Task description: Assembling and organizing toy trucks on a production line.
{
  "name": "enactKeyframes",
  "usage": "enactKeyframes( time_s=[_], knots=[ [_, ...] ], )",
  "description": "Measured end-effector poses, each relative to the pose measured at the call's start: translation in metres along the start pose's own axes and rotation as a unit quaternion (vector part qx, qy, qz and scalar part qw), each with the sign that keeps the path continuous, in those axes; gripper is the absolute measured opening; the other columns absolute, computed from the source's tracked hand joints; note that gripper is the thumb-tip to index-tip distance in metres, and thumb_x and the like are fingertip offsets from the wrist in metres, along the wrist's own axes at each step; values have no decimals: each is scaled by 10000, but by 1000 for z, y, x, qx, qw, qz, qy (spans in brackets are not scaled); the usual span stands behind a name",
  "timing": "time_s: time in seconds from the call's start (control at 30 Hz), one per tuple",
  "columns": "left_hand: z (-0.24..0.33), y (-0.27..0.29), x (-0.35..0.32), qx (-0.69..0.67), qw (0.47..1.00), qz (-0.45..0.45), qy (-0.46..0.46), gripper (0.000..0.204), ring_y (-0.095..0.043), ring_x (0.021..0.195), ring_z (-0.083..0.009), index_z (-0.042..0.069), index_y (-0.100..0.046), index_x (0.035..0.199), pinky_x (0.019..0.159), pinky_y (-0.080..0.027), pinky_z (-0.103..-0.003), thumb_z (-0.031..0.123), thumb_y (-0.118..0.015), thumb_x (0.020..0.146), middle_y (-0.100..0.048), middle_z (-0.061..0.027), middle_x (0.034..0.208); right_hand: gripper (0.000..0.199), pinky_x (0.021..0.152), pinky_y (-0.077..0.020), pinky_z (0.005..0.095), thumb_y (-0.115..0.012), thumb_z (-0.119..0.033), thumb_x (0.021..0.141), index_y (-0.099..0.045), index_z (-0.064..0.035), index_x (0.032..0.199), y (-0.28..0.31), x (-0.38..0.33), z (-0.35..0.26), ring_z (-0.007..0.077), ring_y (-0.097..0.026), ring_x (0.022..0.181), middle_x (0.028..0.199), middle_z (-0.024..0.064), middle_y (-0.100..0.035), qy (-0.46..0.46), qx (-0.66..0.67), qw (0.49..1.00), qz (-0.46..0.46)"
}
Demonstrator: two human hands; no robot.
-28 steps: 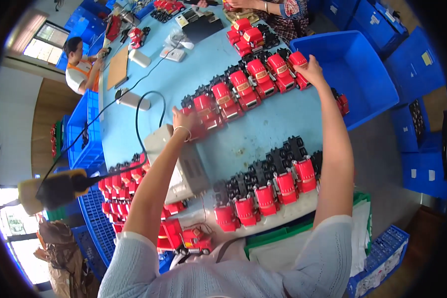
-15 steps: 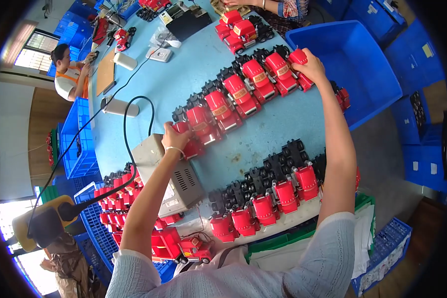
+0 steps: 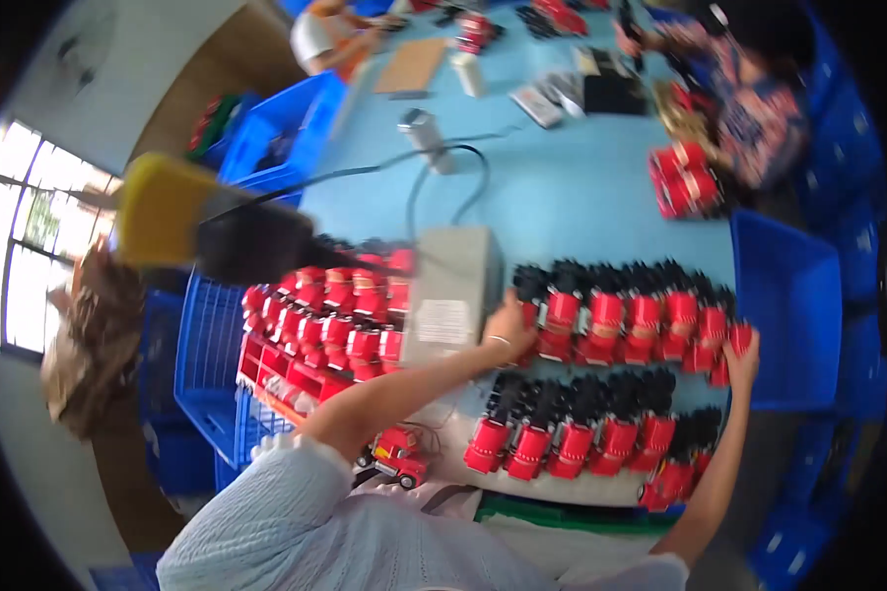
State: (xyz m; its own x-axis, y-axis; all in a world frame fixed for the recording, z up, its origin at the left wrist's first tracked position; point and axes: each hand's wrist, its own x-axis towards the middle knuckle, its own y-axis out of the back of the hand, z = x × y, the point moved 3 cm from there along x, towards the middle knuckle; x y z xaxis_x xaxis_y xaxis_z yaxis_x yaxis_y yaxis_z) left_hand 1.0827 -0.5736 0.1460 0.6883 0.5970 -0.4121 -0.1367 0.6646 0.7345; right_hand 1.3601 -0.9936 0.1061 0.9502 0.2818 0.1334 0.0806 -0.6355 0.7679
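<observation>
A row of red toy trucks with black wheeled chassis stands side by side across the blue table. My left hand grips the toy truck at the row's left end, beside a beige metal box. Around the toy truck at the right end, my right hand is closed, near a blue bin. My fingers partly hide both end trucks. Nearer to me lies a second row of red toy trucks, along the table's front edge.
More red toy trucks stand left of the metal box, by a blue crate. A large blue bin adjoins the table's right side. Black cable crosses the table behind the box. Two people work at the far side.
Between my hands, the far row has come toward me and now lies close behind the near row, roughly parallel to it. The view has swung to the left.
</observation>
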Motion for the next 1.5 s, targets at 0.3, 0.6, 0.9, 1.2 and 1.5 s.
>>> enactKeyframes(
  time_s=[0.3,0.6,0.9,1.2,1.5],
  knots=[
    [-17,99,-177,-180,904,4,-388,758,-248,1276,-386,9,-247,1321,1050,-242,-417,21,-621,661,-233,-245,1376,603,1008,-299,360,-627,-164,792,-342,37,1284,9,-84,-124,321,-403,1179,1271,203,-415,60,-73,966,242],
    [-300,194,-249,-41,926,61,-369,581,-357,1216,-351,15,-398,1218,1008,-301,-433,37,-596,673,-381,-182,1304,517,890,-404,394,-710,-218,645,-513,-37,1087,-163,-441,-511,314,-459,1069,1120,152,-478,400,52,834,-376],
    [-436,205,-302,89,933,52,-345,577,-275,1290,-295,29,-395,1241,1041,-224,-476,189,-576,717,-332,-121,1371,982,959,-338,507,-829,-280,415,-347,-51,1239,-273,-546,-536,389,-317,1201,1307,190,-290,342,-184,820,-420],
    [-444,181,-261,55,951,9,-305,718,-337,1244,-320,50,-311,1307,1062,-189,-502,175,-656,690,-393,-139,1305,998,1013,-290,451,-807,-189,410,-307,37,1243,-303,-560,-526,418,-365,1158,1249,250,-370,315,-145,831,-435],
    [-460,165,-209,-129,935,22,-329,679,-421,1178,-292,57,-323,1272,1020,-249,-442,170,-667,698,-536,-107,1173,851,965,-245,639,-803,-208,505,-392,-86,1240,-299,-590,-558,341,-220,1289,1328,137,-346,320,-188,856,-360]
  ],
)
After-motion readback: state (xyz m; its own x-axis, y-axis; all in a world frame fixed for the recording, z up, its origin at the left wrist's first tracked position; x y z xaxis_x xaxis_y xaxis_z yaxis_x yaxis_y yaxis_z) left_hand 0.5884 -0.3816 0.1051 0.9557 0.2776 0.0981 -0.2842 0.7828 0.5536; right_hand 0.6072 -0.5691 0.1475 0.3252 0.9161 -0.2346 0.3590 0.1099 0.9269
